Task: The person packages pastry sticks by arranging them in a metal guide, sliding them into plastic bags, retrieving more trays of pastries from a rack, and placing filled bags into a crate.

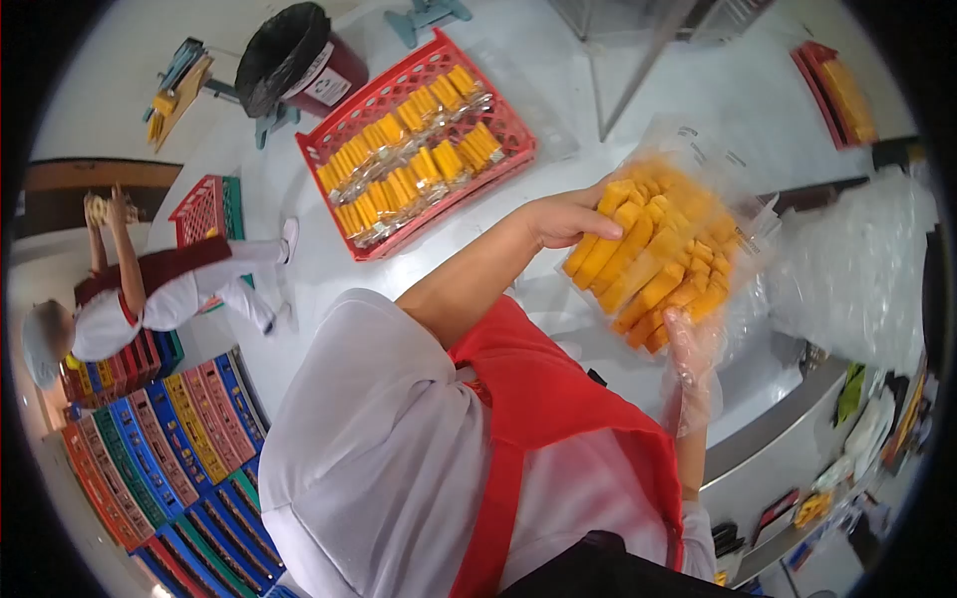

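A clear plastic bag [653, 249] full of orange-yellow sticks hangs between my hands, at the right of centre. My left hand [578, 217] grips its left edge, thumb on top and the other fingers hidden behind the bag. At the lower right edge, my right hand [695, 354], in a thin clear plastic glove, is closed on the bag. Some sticks are long and others look like short pieces. A red crate [399, 239] with rows of packed yellow pieces stands beyond my left forearm.
A black-lined bin [334, 80] stands behind the crate. Clear plastic bags [857, 269] lie at the right above a metal edge [773, 424]. Far left, another person [164, 284] stands near a small red crate [197, 211]. Stacked coloured crates [164, 448] fill the lower left.
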The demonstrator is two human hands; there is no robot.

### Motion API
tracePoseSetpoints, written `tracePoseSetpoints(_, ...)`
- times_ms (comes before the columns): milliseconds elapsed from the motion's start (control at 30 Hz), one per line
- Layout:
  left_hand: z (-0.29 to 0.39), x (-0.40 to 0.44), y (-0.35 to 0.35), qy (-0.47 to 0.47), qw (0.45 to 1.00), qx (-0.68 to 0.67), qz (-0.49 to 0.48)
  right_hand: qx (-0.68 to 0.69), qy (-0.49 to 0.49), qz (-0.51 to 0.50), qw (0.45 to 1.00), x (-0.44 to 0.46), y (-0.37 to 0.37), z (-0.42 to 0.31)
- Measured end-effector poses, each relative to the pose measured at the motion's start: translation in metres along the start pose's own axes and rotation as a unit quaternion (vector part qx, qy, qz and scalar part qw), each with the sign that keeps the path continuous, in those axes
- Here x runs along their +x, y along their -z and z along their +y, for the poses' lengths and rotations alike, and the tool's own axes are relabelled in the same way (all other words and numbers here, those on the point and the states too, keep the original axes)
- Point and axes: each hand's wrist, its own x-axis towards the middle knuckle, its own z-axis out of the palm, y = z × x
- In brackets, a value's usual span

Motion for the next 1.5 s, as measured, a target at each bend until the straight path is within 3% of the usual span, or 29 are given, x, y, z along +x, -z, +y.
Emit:
tracePoseSetpoints(67, -0.015, -0.007, -0.009, -0.013, 0.999, -0.032, 0.035, -0.076, -0.003, -0.037, 0.996, -0.003, 0.022, 0.004)
tracePoseSetpoints(100, 0.041, -0.051, 0.047, -0.012, 0.998, -0.034, 0.052, -0.067, -0.013, -0.047, 0.997, 0.041, -0.056, 0.023)
tracePoseSetpoints(167, 0.044, -0.066, 0.069, -0.03, 0.994, -0.056, 0.09, 0.0, -0.096, -0.059, 0.994, 0.063, -0.076, 0.027)
tracePoseSetpoints(233, 0.068, -0.072, 0.087, -0.065, 0.991, -0.032, 0.111, 0.011, -0.068, -0.092, 0.993, 0.102, -0.097, 0.037)
tracePoseSetpoints(367, 0.058, -0.091, 0.122, -0.102, 0.972, -0.089, 0.192, 0.071, -0.117, -0.142, 0.98, 0.145, -0.127, 0.052)
tracePoseSetpoints(600, 0.05, -0.094, 0.193, -0.142, 0.932, -0.121, 0.311, 0.027, -0.248, -0.255, 0.934, 0.254, -0.138, 0.121)
tracePoseSetpoints(667, 0.052, -0.09, 0.22, -0.16, 0.901, -0.137, 0.379, 0.092, -0.257, -0.284, 0.919, 0.291, -0.148, 0.154)
tracePoseSetpoints(767, 0.038, -0.09, 0.283, -0.161, 0.886, -0.209, 0.381, 0.108, -0.335, -0.242, 0.904, 0.337, -0.169, 0.193)
tracePoseSetpoints(867, 0.034, -0.083, 0.343, -0.183, 0.866, -0.214, 0.414, 0.089, -0.342, -0.29, 0.889, 0.388, -0.174, 0.274)
tracePoseSetpoints(1033, -0.008, -0.099, 0.466, -0.15, 0.844, -0.228, 0.462, 0.025, -0.393, -0.272, 0.878, 0.443, -0.229, 0.34)
tracePoseSetpoints(1100, -0.029, -0.107, 0.519, -0.135, 0.834, -0.24, 0.479, 0.036, -0.405, -0.281, 0.869, 0.462, -0.235, 0.395)
tracePoseSetpoints(1167, -0.048, -0.117, 0.555, -0.118, 0.828, -0.262, 0.481, -0.012, -0.351, -0.279, 0.894, 0.47, -0.233, 0.459)
tracePoseSetpoints(1233, -0.054, -0.117, 0.579, -0.099, 0.813, -0.288, 0.496, -0.135, -0.385, -0.251, 0.878, 0.487, -0.24, 0.503)
tracePoseSetpoints(1300, -0.06, -0.115, 0.601, -0.082, 0.796, -0.311, 0.512, -0.128, -0.419, -0.232, 0.868, 0.502, -0.233, 0.564)
tracePoseSetpoints(1367, -0.064, -0.106, 0.62, -0.057, 0.751, -0.201, 0.627, -0.121, -0.446, -0.212, 0.861, 0.505, -0.23, 0.585)
tracePoseSetpoints(1400, -0.066, -0.106, 0.622, 0.019, 0.711, -0.14, 0.689, -0.09, -0.498, -0.195, 0.84, 0.508, -0.238, 0.58)
tracePoseSetpoints(1433, -0.062, -0.105, 0.618, 0.026, 0.708, -0.145, 0.69, -0.059, -0.545, -0.177, 0.817, 0.514, -0.249, 0.569)
tracePoseSetpoints(1500, -0.053, -0.101, 0.6, -0.021, 0.677, -0.117, 0.727, -0.068, -0.494, -0.207, 0.842, 0.503, -0.261, 0.545)
